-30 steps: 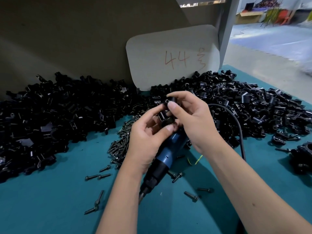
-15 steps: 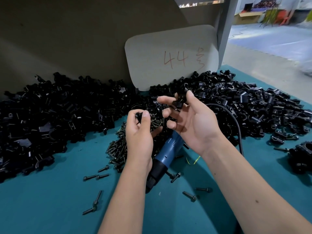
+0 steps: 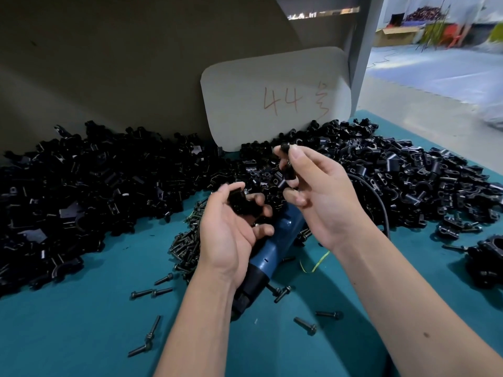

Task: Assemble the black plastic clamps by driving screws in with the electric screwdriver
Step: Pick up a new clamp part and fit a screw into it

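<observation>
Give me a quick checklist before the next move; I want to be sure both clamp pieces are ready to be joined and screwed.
1. Left hand holds a black clamp piece: ok.
2. Right hand pinches a second black piece: ok.
3. Pieces mated together: not ok, they are held apart.
4. Screw already in either piece: cannot tell.
5. Electric screwdriver in hand: not ok, it lies on the teal table under the hands.
6. Loose screws nearby: ok, piled beside the left hand.
</observation>
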{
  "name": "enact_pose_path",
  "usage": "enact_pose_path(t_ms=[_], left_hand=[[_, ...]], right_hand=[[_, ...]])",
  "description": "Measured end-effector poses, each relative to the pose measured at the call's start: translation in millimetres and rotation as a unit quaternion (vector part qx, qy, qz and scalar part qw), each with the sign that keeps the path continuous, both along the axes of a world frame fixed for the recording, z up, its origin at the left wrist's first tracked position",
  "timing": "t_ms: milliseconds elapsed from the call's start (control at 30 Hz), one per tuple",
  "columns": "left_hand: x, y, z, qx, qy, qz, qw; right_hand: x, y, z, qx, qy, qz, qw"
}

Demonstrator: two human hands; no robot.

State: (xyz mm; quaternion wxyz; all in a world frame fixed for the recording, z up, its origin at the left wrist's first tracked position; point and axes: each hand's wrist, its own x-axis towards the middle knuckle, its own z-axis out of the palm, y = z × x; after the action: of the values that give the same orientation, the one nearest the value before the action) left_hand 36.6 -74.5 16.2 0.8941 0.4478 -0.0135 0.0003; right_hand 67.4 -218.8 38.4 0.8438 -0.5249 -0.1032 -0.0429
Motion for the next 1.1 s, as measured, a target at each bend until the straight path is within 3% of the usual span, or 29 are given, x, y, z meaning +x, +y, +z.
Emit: enact_pose_path(t_ms=[400, 600, 800, 1100], left_hand=[[0.0, -3.4, 1.3, -0.012, 0.015, -0.014, 1.000], [0.8, -5.2, -0.8, 0.045, -0.017, 0.044, 0.998], [-1.5, -4.4, -0.3, 0.068, -0.027, 0.044, 0.996], [-3.7, -0.4, 0.3, 0.055, -0.023, -0.008, 0.998]], right_hand=[[-1.2, 0.6, -1.5, 0.001, 0.036, 0.028, 0.999], [-1.3, -1.1, 0.1, -0.001, 0.031, 0.013, 0.999], [1.9, -1.6, 2.5, 0.059, 0.102, -0.001, 0.993], [3.3, -1.4, 0.2, 0.022, 0.050, -0.011, 0.998]])
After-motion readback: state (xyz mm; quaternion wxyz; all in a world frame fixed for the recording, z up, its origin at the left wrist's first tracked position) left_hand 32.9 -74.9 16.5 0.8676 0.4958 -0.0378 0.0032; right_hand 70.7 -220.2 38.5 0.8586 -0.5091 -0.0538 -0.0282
